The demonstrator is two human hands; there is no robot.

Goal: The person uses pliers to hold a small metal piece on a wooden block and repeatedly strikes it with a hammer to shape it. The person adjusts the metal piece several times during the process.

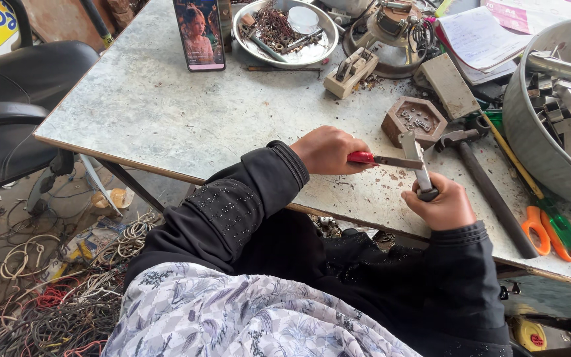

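Red plastic marks the handle of a screwdriver (381, 158) gripped in the person's left hand (328, 151), the fingers curled tight around it so only the handle's tip and the steel shaft show beyond the knuckles. The shaft's end meets a small grey metal part (418, 165) that the right hand (443, 206) holds upright at the near edge of the speckled grey tabletop (186, 112), its fingers wrapped closed around the part's lower end. Both black sleeves rest over the tabletop's edge. Just beyond the fingers of the right hand lies a hammer (490, 192), its head beside the metal part and its dark handle running toward the near edge; a brown hexagonal block (415, 119) sits just past the screwdriver's tip. To the right of the right hand's fingers lie orange-handled scissors (544, 231) and a green-handled tool (560, 225), beneath a large grey tub (530, 145) of metal scrap. Well beyond the left hand's fingers stand a propped phone (199, 33) and a round metal dish (285, 53) of small hardware. Tangled wires (54, 297) cover the floor to the left, below a black chair (14, 99).
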